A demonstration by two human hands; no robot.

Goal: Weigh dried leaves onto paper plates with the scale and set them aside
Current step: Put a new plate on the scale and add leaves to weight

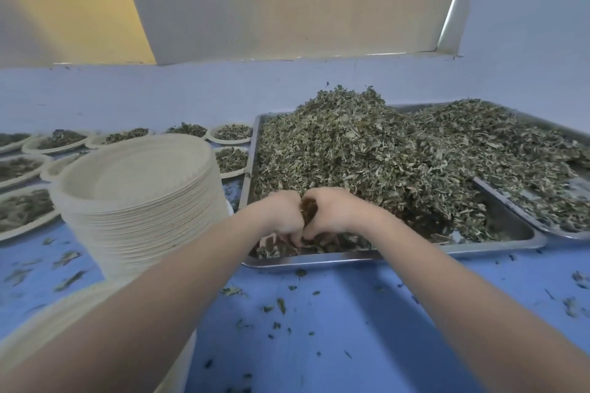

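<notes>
Both hands meet knuckle to knuckle over the near left corner of the steel tray (415, 254). The left hand (281, 217) and the right hand (332, 210) have their fingers curled down and inward, and a dark clump of dried leaves (309, 212) shows pinched in the gap between them, with more gathered under the fingertips where they dip to the tray floor. It reads as one two-handed scoop, held from both sides.

The big heap of leaves (360, 150) rises just beyond and to the right of the hands, filling most of the tray. A second tray (498, 198) overlaps it at the far right.

The relation that matters next is leftward: the tall stack of empty paper plates (137, 188) stands just left of the tray, on the left hand's side, so that hand is the nearer one to it. Filled plates (231, 132) lie behind and further left of the stack. A pale rim under the left forearm, near bottom left, may be another plate or the scale; I cannot tell. Carrying the scoop left and toward the body would probably shed crumbs onto the blue table (319, 329), which is already littered.
</notes>
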